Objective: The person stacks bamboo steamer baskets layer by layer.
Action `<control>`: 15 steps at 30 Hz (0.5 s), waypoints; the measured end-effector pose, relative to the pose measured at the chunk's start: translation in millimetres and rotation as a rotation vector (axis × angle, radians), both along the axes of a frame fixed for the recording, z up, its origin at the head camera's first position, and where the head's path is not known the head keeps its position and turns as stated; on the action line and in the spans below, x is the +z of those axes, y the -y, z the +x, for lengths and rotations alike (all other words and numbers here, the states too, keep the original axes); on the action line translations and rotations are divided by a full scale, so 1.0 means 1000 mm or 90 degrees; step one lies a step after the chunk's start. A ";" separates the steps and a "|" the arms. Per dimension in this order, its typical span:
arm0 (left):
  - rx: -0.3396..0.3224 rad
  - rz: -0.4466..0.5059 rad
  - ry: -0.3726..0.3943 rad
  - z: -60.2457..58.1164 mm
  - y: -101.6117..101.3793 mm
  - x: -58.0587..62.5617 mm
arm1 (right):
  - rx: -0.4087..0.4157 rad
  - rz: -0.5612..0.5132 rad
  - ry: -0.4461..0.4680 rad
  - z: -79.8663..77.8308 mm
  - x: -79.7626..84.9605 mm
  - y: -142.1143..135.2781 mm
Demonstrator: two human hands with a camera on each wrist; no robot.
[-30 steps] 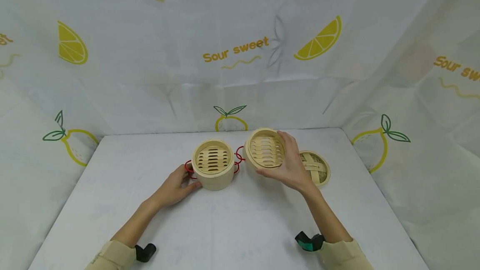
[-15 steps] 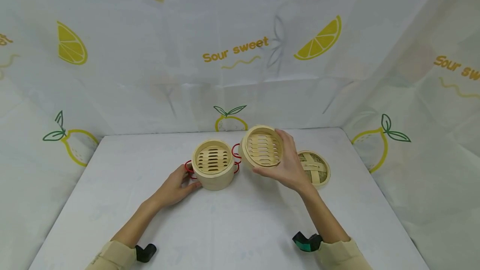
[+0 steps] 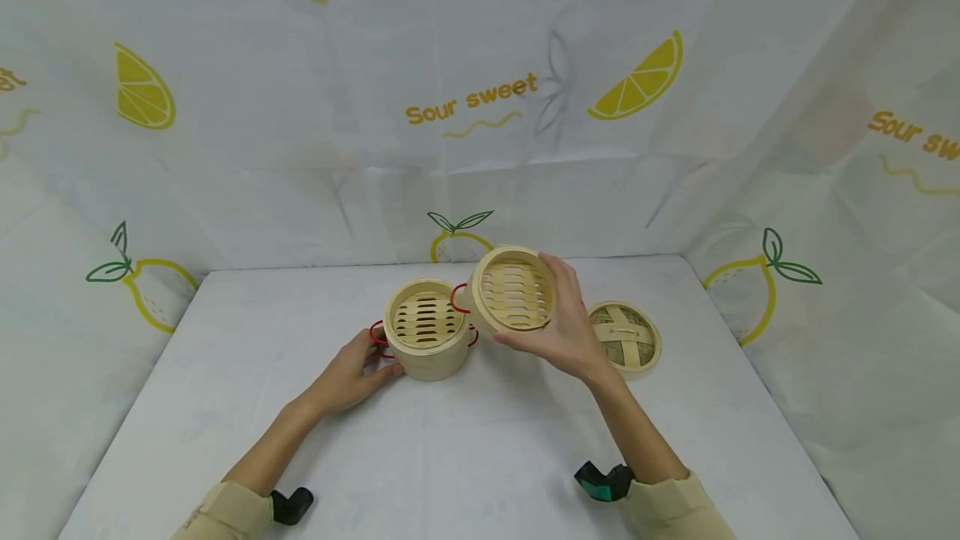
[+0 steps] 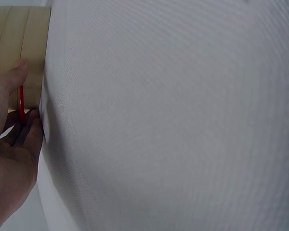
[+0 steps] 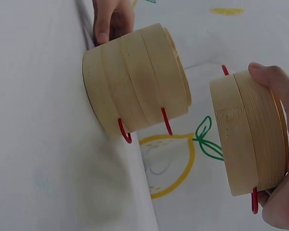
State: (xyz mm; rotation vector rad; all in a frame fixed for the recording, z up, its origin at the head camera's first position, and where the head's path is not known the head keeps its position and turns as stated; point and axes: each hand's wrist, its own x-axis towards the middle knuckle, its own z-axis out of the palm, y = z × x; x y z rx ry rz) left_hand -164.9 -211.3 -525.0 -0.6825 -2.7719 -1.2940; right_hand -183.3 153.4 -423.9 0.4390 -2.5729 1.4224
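Note:
Two bamboo steamer baskets stand stacked on the table, and this stack [image 3: 429, 362] has red loop handles at its sides. My left hand [image 3: 347, 375] holds the stack's left side, thumb at the front and fingers behind, around a red handle [image 4: 22, 103]. In my right hand [image 3: 564, 333] is another bamboo steamer basket [image 3: 517, 297], gripped by its right side between thumb and fingers. It is raised and tilted, its slatted inside facing me. The right wrist view shows the held basket [image 5: 245, 134] apart from the stack [image 5: 135, 72], up beyond its top rim.
A woven bamboo lid [image 3: 628, 337] lies on the white table [image 3: 450, 465] to the right, behind my right hand and forearm. A lemon-printed white sheet [image 3: 480, 173] hangs right behind the table's back edge.
My right hand has moved left and slightly up with its basket, which now overlaps the stack's right rim in the head view. More of the lid shows. My left hand and the stack stay still.

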 end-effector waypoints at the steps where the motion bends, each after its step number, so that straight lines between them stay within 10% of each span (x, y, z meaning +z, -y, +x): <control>1: 0.000 0.001 -0.003 0.000 0.000 0.000 | 0.002 -0.002 -0.001 0.000 0.000 0.001; 15: -0.002 0.000 -0.002 -0.001 0.002 -0.003 | 0.025 -0.042 -0.012 -0.002 0.003 0.020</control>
